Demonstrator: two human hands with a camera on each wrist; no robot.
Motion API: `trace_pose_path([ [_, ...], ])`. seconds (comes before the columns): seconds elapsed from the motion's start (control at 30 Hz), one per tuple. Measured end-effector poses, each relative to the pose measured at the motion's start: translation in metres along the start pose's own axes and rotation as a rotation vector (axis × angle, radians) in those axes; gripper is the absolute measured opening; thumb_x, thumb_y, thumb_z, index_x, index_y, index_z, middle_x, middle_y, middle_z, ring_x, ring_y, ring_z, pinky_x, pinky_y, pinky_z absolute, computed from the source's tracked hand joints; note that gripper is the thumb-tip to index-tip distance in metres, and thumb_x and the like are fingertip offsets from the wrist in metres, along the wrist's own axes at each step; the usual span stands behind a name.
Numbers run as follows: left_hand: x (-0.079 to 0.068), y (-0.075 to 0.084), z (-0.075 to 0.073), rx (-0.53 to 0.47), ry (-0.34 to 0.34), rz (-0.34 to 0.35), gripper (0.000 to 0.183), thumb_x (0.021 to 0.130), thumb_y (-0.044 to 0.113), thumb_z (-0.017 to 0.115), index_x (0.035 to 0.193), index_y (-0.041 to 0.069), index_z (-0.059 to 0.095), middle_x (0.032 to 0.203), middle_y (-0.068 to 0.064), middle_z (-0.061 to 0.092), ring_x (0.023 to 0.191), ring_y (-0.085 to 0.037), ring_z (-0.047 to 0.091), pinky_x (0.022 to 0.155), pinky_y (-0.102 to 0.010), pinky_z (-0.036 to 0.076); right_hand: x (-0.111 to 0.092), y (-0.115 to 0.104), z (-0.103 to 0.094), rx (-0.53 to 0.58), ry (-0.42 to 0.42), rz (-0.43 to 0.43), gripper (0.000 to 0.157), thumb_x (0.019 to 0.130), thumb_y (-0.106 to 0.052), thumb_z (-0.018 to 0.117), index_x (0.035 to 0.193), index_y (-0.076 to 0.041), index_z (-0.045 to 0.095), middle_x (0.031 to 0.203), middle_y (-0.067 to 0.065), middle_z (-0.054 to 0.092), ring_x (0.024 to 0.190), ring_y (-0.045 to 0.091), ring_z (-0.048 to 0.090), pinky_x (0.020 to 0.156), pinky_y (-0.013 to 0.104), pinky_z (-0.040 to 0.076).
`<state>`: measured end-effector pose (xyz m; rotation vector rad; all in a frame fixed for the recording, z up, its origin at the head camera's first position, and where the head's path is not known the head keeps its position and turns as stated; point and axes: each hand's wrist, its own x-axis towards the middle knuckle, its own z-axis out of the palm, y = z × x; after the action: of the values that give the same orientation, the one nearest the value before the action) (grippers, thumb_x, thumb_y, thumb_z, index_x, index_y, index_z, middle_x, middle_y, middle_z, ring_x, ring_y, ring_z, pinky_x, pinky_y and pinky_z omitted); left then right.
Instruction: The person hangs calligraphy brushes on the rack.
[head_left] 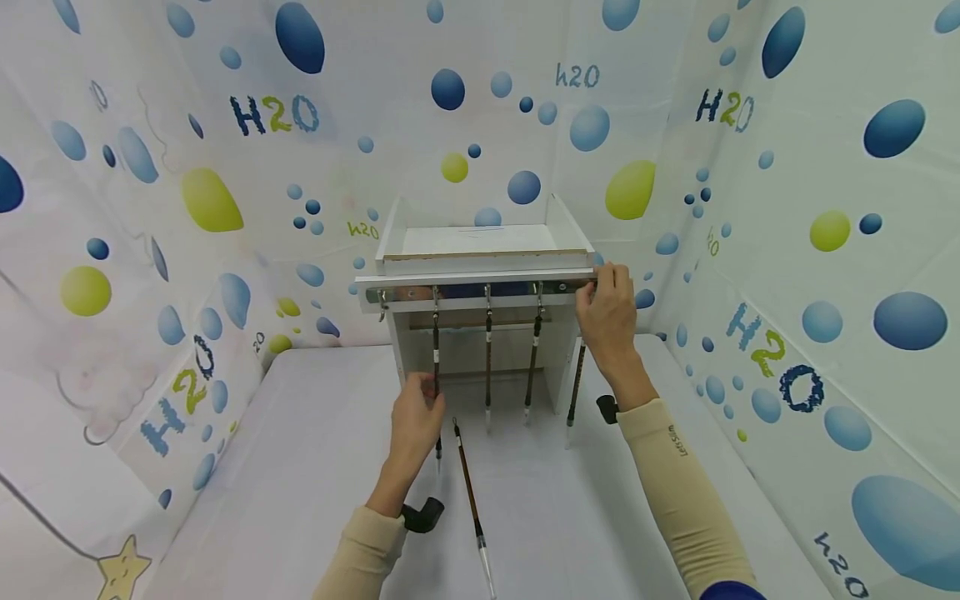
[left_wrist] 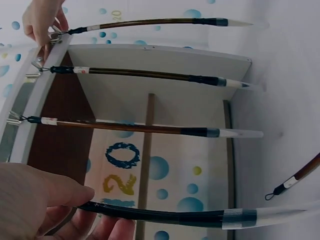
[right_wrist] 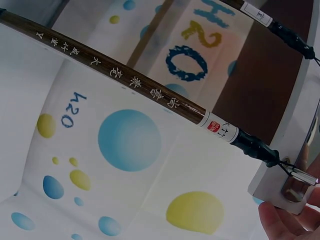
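Observation:
My left hand pinches a calligraphy brush that hangs tip down from a hook on the white hook rail. In the left wrist view, its thumb and fingers hold the dark handle of this brush. My right hand grips the right end of the rail, fingers curled at its edge. Right there, another brush with white characters hangs by its cord loop from a hook. Two more brushes, a middle one and one to its right, hang between my hands.
The rail fronts a white wooden stand with an open-topped tray. A bare hook sits at the rail's left end. One loose brush lies on the white table before the stand. Printed cloth walls surround it.

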<state>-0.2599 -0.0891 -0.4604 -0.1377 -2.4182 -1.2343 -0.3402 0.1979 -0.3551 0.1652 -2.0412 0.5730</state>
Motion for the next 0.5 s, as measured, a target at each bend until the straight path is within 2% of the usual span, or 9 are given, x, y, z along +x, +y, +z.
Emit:
trace_pose_path([
  [0.3, 0.014, -0.015, 0.012, -0.015, -0.001, 0.042, 0.029, 0.092, 0.003, 0.065, 0.118, -0.004, 0.057, 0.106, -0.020, 0.067, 0.091, -0.032, 0.069, 0.076, -0.043, 0.057, 0.001, 0.000, 0.000, -0.004, -0.008, 0.000, 0.024, 0.094, -0.002, 0.054, 0.114, 0.011, 0.060, 0.107, 0.027, 0.057, 0.093, 0.040, 0.060, 0.080, 0.046, 0.056],
  [0.5, 0.021, -0.020, 0.016, -0.030, -0.008, 0.034, 0.027, 0.091, 0.001, 0.066, 0.116, -0.004, 0.057, 0.105, -0.021, 0.067, 0.091, -0.032, 0.068, 0.078, -0.043, 0.057, 0.000, 0.001, 0.001, 0.006, 0.004, 0.008, 0.025, 0.093, -0.003, 0.056, 0.114, 0.010, 0.061, 0.108, 0.027, 0.057, 0.094, 0.040, 0.060, 0.080, 0.046, 0.056],
])
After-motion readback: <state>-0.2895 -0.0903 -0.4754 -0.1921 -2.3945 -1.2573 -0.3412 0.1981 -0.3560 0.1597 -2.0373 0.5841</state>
